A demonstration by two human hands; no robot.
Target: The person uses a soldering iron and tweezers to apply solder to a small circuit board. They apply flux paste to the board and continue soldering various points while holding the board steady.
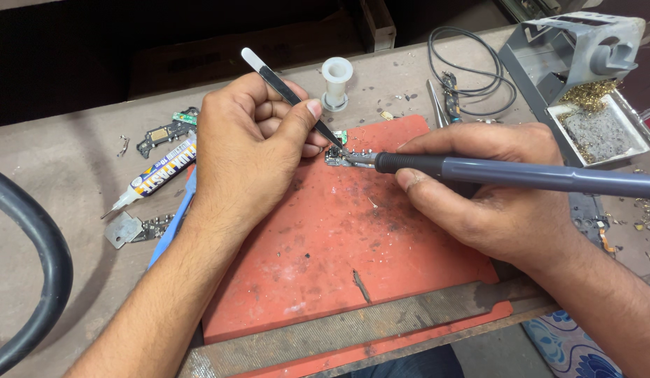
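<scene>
A small circuit board (337,157) lies near the far edge of a red work mat (339,252). My left hand (251,150) grips black tweezers (286,91) whose tips press down on the board. My right hand (489,189) holds a grey soldering iron (528,175) lying almost level, its metal tip (358,159) touching the board from the right.
A soldering iron stand (573,49) with brass wool and a sponge tray sits at the far right, a coiled black cable (472,66) beside it. A white spool (337,80), a paste syringe (157,175), loose phone parts (164,129), a blue tool and a thick black hose (38,266) lie left.
</scene>
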